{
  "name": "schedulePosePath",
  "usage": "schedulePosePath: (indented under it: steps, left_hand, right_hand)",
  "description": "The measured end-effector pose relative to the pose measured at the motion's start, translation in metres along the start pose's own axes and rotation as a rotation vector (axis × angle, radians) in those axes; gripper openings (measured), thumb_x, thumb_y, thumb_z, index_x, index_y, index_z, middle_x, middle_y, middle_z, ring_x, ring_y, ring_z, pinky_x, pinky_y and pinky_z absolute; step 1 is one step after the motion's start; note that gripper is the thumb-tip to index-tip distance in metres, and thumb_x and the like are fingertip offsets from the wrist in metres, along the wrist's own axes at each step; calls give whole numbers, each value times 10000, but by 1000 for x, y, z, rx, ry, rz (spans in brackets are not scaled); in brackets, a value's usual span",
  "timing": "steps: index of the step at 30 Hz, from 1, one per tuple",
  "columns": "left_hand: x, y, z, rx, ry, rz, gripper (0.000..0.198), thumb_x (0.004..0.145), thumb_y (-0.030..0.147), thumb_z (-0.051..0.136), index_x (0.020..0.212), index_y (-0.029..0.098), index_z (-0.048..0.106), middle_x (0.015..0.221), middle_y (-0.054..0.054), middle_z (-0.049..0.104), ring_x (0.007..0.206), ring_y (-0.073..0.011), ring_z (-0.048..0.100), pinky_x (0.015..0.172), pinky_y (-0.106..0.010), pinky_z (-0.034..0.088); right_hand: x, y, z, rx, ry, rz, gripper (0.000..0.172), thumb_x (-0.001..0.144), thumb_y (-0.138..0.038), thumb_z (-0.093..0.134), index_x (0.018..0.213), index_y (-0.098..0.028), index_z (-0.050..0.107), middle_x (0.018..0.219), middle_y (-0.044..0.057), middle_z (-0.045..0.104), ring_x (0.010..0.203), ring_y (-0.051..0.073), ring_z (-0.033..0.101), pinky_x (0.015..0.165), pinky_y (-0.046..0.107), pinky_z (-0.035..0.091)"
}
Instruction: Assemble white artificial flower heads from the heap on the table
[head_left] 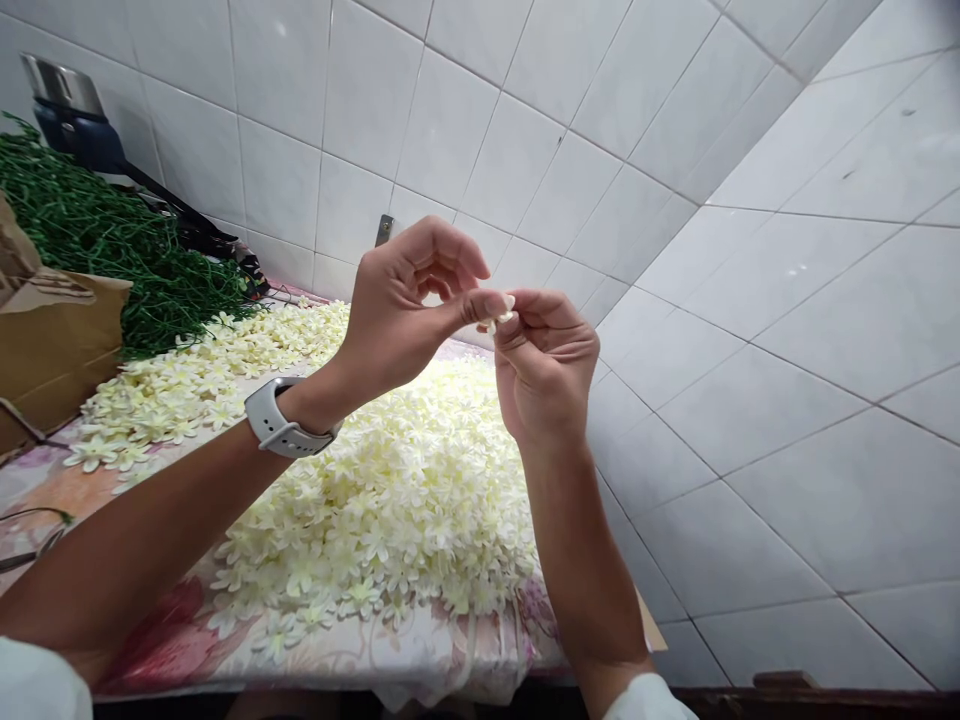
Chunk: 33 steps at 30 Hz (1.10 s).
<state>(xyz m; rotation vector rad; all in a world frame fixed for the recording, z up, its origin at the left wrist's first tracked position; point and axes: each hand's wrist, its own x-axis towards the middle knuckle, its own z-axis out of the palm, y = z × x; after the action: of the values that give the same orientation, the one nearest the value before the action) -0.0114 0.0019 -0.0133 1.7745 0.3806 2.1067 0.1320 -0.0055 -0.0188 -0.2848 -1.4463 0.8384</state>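
My left hand (420, 295) and my right hand (547, 355) meet at the fingertips above a large heap of white artificial flowers (390, 490). Between them is a small white flower (495, 322), mostly covered by the fingers. The right thumb and forefinger pinch it. The left thumb and forefinger also press at it, while the other left fingers curl loosely. On my left wrist is a watch with a pale band (291, 418). Whether a stem is attached to the pinched flower cannot be made out.
A tangle of green plastic stems (150, 250) lies at the left, behind a brown cardboard box (67, 350). A dark blue flask (79, 125) stands at the back left. More white flowers (187, 370) spread across the floral tablecloth (345, 660). Tiled walls (787, 400) close off the back and right.
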Motion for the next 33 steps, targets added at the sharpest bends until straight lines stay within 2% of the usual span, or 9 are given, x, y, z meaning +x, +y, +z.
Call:
schedulePosePath:
  steps: [3, 6, 11, 15, 18, 22, 28, 33]
  left_hand:
    - [3, 0, -1, -57, 48, -85, 361, 817, 534, 773, 772, 203, 635, 708, 17, 639, 632, -78, 606, 591, -240, 505]
    - [4, -1, 0, -121, 67, -125, 392, 851, 551, 726, 730, 188, 642, 666, 12, 625, 591, -65, 581, 561, -222, 488]
    - [2, 1, 2, -116, 40, -127, 452, 941, 576, 588, 723, 190, 678, 644, -2, 606, 579, -76, 588, 558, -233, 514]
    - [-1, 4, 4, -87, -4, -118, 481, 947, 598, 559, 733, 190, 695, 639, -8, 602, 594, -84, 601, 569, -240, 528]
    - [-2, 8, 5, -72, -36, -113, 459, 934, 590, 590, 739, 189, 698, 628, -1, 598, 590, -81, 595, 581, -242, 535]
    - [-3, 9, 6, -56, -70, -101, 390, 902, 537, 671, 735, 185, 681, 636, 9, 614, 585, -73, 590, 584, -237, 537]
    - [-5, 10, 7, -79, -145, -132, 343, 851, 518, 730, 796, 186, 664, 695, 13, 655, 623, -79, 641, 585, -231, 553]
    - [-4, 15, 7, -65, -129, -171, 356, 812, 504, 777, 800, 169, 655, 716, 9, 683, 631, -81, 660, 585, -220, 566]
  right_hand:
    - [0, 4, 0, -56, 10, -60, 130, 784, -304, 859, 833, -256, 748, 791, -35, 727, 738, 112, 678, 701, 276, 589]
    - [1, 8, -1, -43, -43, -87, 130, 863, -335, 787, 849, -228, 715, 792, -24, 660, 703, 94, 622, 659, 259, 545]
    - [3, 13, 0, -15, -99, -154, 210, 978, -365, 624, 829, -217, 628, 786, -10, 510, 692, 99, 512, 609, 258, 465]
    - [3, 14, 1, -29, -48, -209, 239, 975, -307, 605, 763, -216, 542, 774, -12, 456, 656, 91, 449, 575, 250, 394]
    - [3, 12, 1, -83, -24, -233, 257, 990, -345, 576, 768, -227, 520, 745, -21, 423, 626, 93, 425, 563, 253, 391]
    - [5, 11, -4, -177, -16, -268, 238, 984, -407, 600, 816, -246, 553, 722, -36, 468, 623, 95, 465, 603, 269, 443]
    - [3, 8, -5, -208, -36, -310, 141, 970, -328, 655, 856, -250, 631, 734, -47, 554, 646, 78, 538, 654, 270, 517]
    - [6, -6, -6, -342, -101, -298, 83, 960, -324, 672, 916, -264, 709, 740, -42, 610, 696, 94, 618, 691, 290, 584]
